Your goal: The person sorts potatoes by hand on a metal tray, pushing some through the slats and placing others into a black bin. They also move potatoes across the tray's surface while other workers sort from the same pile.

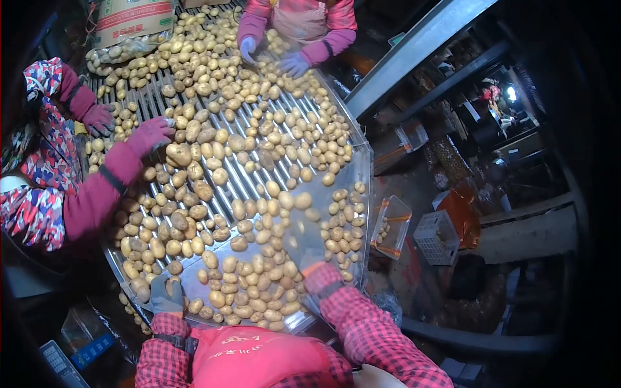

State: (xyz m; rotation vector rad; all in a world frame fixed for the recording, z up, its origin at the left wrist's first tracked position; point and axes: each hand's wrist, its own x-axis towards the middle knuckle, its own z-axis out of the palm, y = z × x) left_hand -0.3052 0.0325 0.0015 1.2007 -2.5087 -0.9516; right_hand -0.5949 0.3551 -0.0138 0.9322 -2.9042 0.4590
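Note:
Many potatoes lie on a metal table with slatted rollers and a smooth front plate. My left hand, in a grey glove, is at the front left edge, its fingers curved beside a potato; whether it grips one is unclear. My right hand, in a grey glove with an orange cuff, reaches forward over the right part of the plate. It is smeared by motion, and its fingers cannot be made out. Potatoes lie on both sides of it.
At the left, a person in pink gloves reaches over the rollers. Another person's lilac gloves are at the far side. A printed sack stands at the back left. Beyond the right edge are a white crate and a metal beam.

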